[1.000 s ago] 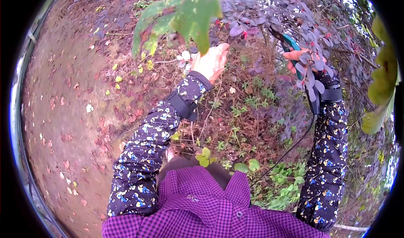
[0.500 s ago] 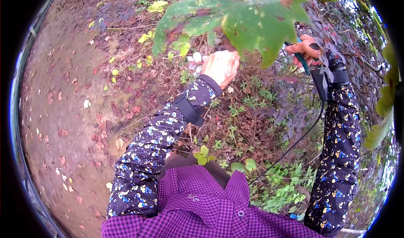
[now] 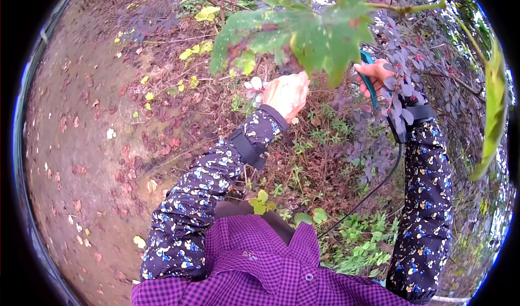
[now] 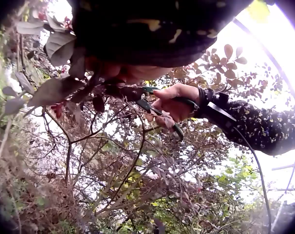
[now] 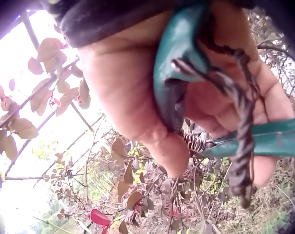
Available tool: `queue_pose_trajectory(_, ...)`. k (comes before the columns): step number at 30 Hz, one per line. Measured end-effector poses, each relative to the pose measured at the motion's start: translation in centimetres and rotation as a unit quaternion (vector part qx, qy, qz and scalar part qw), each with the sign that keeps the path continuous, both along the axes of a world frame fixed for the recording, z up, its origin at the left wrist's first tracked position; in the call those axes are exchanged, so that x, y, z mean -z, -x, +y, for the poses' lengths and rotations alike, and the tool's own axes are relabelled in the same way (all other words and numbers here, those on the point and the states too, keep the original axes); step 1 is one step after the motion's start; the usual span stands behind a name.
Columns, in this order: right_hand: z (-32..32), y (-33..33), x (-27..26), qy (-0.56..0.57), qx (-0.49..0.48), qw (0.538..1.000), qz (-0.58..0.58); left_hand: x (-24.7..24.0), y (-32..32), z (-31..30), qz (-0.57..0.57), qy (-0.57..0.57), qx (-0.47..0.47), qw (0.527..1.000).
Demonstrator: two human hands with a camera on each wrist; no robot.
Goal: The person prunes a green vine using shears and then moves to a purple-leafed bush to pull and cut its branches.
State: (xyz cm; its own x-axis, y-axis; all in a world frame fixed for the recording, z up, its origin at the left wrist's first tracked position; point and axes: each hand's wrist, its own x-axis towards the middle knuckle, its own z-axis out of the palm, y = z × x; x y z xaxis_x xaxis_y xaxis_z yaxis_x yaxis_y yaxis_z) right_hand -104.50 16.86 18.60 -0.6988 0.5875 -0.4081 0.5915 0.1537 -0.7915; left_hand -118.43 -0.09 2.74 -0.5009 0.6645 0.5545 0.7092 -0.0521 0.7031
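My right hand (image 3: 379, 76) grips green-handled pruning shears (image 3: 367, 70) among purple-leaved branches. In the right wrist view the fingers wrap the handles (image 5: 274, 139), which stand apart with a coil spring (image 5: 193, 141) between them. A twisted dark cord (image 5: 242, 117) hangs from one handle. My left hand (image 3: 287, 95), back upward, pinches a leafy twig (image 3: 254, 86) whose pale purple leaves stick out at its left. In the left wrist view the shears' blades (image 4: 132, 92) are right by the left fingers (image 4: 133, 73). A big green leaf hides the blades in the head view.
The lobed green leaf (image 3: 325, 40) hangs close before the head camera, on a stem crossing the top. Purple-leaved shrub (image 3: 455, 62) fills the right side. Brown ground with fallen leaves (image 3: 81, 160) lies left. A black cable (image 3: 360, 200) runs down from the right wrist.
The left hand has moved slightly right and down in the head view. The right hand moved up and right, then back left with the shears. The big leaf has swung rightward across the view.
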Motion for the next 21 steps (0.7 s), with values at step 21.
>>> queue_pose_trajectory(21, 0.1, 2.5, -1.1, -0.091, -0.091, 0.985, -0.115, 0.2, 0.0, 0.0, 0.001, -0.001, -0.001, 1.000)
